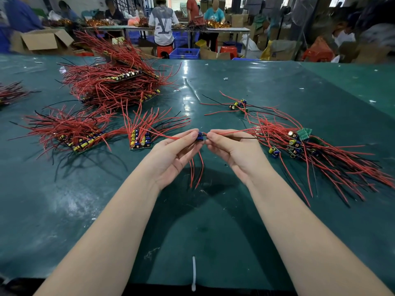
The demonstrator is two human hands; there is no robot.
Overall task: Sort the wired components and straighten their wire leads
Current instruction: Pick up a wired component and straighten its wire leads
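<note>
Above the middle of the green table, my left hand (174,154) pinches a small blue wired component (200,136) between thumb and fingers. My right hand (232,149) pinches the red and black leads just right of that component; they stretch out to the right. Two more red leads (197,171) hang down below the component. A loose heap of wired components (299,146) with red and black leads lies to the right. A small aligned batch (140,139) sits just left of my left hand, with a longer row (79,139) further left.
A big stack of wired boards (119,82) rises at the back left. A few loose components (239,104) lie at mid-table. A white cable tie (193,272) rests at the near edge. People work at tables beyond, among cardboard boxes and blue crates (184,53).
</note>
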